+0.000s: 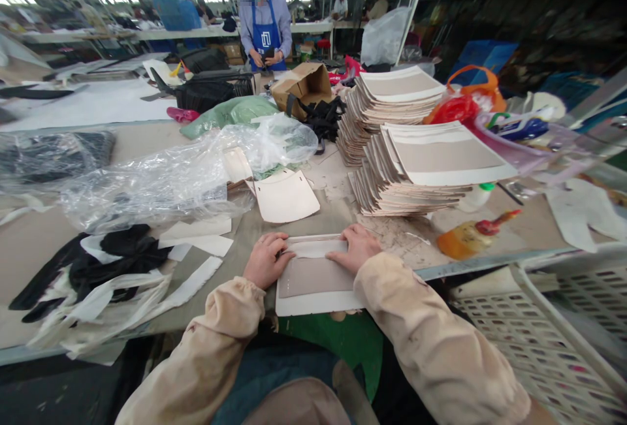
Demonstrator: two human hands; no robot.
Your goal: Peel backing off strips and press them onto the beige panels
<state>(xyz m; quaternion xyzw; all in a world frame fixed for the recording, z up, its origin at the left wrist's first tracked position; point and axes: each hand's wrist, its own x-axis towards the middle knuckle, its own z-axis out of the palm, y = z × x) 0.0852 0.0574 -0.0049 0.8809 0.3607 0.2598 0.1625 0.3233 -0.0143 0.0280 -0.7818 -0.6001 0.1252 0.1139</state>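
Flat, rectangular taupe-and-white panel (313,279) overhangs the beige surface (140,138) at its near edge; my left hand (265,260) and right hand (359,248) grip its far corners, sensibly (light, stiffish, I'd guess).

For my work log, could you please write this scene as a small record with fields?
Left hand: touching the panel, left side
Right hand: touching the panel, right side
Strip: pale, across the panel's far end, between the hands
Near stack: beyond and right of the right hand
Far stack: behind the near stack
Bottle: orange, right of the panel
Co-worker: far side, blue apron
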